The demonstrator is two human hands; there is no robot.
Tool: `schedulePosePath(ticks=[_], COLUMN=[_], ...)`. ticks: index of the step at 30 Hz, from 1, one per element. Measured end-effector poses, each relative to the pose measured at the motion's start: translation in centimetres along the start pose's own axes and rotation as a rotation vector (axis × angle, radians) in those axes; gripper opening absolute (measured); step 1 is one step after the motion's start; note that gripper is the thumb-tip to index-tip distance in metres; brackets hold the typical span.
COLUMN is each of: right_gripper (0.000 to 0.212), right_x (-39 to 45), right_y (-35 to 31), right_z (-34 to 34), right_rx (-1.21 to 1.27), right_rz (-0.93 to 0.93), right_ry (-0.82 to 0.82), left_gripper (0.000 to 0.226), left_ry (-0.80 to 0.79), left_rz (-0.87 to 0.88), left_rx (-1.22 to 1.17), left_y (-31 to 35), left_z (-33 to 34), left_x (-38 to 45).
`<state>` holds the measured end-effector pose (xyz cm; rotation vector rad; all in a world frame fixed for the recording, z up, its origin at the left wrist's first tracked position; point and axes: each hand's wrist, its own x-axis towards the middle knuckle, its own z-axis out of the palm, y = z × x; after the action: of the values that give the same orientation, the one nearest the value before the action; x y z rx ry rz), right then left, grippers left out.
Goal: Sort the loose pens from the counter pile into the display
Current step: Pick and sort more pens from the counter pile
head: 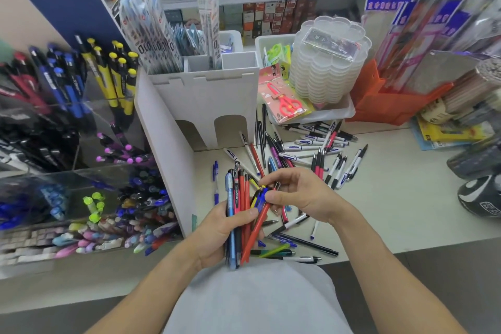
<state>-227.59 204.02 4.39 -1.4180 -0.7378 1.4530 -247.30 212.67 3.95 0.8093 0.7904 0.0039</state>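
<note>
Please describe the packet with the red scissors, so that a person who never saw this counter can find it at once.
Start at the tall white cardboard stand in the middle of the counter and look just to its right. There a white tray holds a stack of clear scalloped boxes. The scissors packet leans at their left side: the only pink card, with red scissors.
</note>
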Motion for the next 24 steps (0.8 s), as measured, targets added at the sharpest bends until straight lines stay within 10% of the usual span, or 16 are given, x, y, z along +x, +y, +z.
schedulePosePath(ticks=[11,24], right_gripper=[0.022,0.011], right_x=[-0.3,-0.8], right_y=[-0.5,-2.4], right_z=[-2.7,-4.4], right_rx=[0.223,0.122], right_rz=[-0.107,-0.081], right_ry=[0.287,0.077], left_gripper=[0.023,0.03], left_ry=[-0.025,0.092], left_rz=[0.015,0.052], left_rx=[0.111,-0.039], left_y=[0.4,0.3], left_z=[-0.2,-0.3], left_x=[0.1,0.9])
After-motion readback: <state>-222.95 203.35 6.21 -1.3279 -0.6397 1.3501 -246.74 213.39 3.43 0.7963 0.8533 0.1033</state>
